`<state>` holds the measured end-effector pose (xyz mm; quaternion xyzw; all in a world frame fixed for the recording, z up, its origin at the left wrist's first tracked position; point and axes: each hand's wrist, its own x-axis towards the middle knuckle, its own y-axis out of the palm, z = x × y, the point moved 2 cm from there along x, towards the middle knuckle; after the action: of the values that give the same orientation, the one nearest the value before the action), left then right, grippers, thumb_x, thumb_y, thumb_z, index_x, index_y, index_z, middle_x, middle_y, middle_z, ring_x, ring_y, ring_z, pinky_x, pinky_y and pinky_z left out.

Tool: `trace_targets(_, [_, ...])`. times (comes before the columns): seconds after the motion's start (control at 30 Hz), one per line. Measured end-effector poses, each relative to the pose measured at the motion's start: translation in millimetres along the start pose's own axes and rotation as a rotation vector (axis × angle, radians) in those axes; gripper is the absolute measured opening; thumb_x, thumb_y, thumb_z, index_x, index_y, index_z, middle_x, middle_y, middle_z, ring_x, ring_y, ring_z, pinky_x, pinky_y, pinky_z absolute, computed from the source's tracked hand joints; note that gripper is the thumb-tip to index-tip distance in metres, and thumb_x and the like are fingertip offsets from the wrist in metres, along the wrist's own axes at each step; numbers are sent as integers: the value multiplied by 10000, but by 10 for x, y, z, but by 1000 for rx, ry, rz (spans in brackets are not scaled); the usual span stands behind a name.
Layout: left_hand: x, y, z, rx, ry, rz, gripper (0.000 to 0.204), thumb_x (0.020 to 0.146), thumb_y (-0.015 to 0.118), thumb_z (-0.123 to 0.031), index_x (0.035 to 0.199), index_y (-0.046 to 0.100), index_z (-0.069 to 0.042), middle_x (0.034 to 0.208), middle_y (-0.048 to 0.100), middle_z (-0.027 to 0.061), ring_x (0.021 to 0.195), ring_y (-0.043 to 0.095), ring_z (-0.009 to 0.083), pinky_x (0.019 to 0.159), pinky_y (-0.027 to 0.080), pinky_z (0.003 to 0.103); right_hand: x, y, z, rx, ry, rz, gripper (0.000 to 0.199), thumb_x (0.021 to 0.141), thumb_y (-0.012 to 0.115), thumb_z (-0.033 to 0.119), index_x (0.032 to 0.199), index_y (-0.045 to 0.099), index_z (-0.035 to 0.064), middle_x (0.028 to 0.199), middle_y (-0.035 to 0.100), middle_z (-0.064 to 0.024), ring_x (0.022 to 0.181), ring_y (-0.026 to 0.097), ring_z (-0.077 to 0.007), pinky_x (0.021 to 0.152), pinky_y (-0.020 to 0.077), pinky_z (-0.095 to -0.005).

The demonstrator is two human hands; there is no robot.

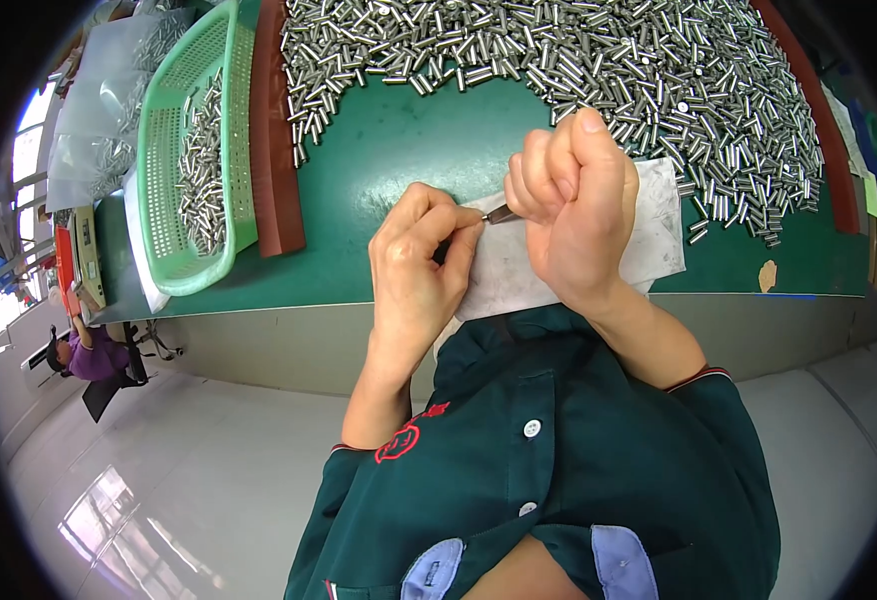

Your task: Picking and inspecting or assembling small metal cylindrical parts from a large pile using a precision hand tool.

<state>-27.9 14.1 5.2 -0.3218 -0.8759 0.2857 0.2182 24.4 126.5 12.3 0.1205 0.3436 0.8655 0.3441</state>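
Observation:
In front of my chest my left hand (414,250) is closed in a pinch, thumb against forefinger; whatever small piece sits between the fingertips is too tiny to make out. My right hand (581,205) is curled into a fist around a slim tool. Only the tool's dark metal tip (500,213) shows, pointing left and meeting the left fingertips; its grip is hidden in the fist. Beneath both hands lies a smudged white cloth or paper sheet (659,235). Beyond it a large heap of short shiny metal pins (619,60) spreads over the green tabletop (399,140).
Left of the heap runs a brown-red rail (275,150), with another rail (819,120) at right. A green perforated basket (149,200) holding more pins stands at the left, with clear plastic bags (99,110) beyond. Farther left sits a person in purple (101,355).

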Motion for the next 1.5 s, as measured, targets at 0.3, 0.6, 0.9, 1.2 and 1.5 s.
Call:
trace_targets(0.3, [44, -19, -7, -16, 15, 31, 87, 605, 621, 58, 659, 571, 12, 624, 465, 63, 508, 478, 186, 460, 384, 283, -36, 47, -83, -110, -103, 58, 369, 898, 297, 206, 546, 270, 97, 459, 262, 9, 407, 180, -63, 381, 175, -224])
trace_targets(0.6, [36, -52, -19, -49, 27, 1, 84, 659, 595, 59, 713, 556, 9, 667, 493, 63, 549, 499, 162, 491, 399, 256, -49, -14, -50, -65, -83, 52, 373, 900, 275, 213, 544, 282, 100, 455, 263, 8, 395, 174, -66, 383, 180, -228])
trace_targets(0.9, [63, -85, 221, -778, -190, 179, 168, 795, 518, 24, 957, 560, 44, 860, 551, 60, 700, 512, 98, 623, 437, 211, -68, -63, 0, 142, -107, 61, 382, 898, 291, 182, 529, 281, 86, 457, 294, -3, 413, 203, -63, 388, 200, -221])
trace_targets(1.2, [95, -50, 222, -834, -210, 130, 120, 734, 563, 91, 848, 558, 53, 878, 571, 99, 793, 547, 117, 711, 465, 222, -60, -62, 13, 139, -93, 55, 368, 897, 288, 170, 539, 280, 87, 459, 286, -2, 410, 202, -63, 385, 193, -220])
trace_targets(1.5, [81, -45, 207, -824, -240, 134, 116, 736, 562, 89, 845, 555, 52, 866, 572, 84, 785, 539, 99, 694, 454, 209, -61, -59, -2, 146, -81, 52, 368, 897, 292, 170, 538, 272, 89, 461, 281, 5, 411, 194, -62, 384, 188, -222])
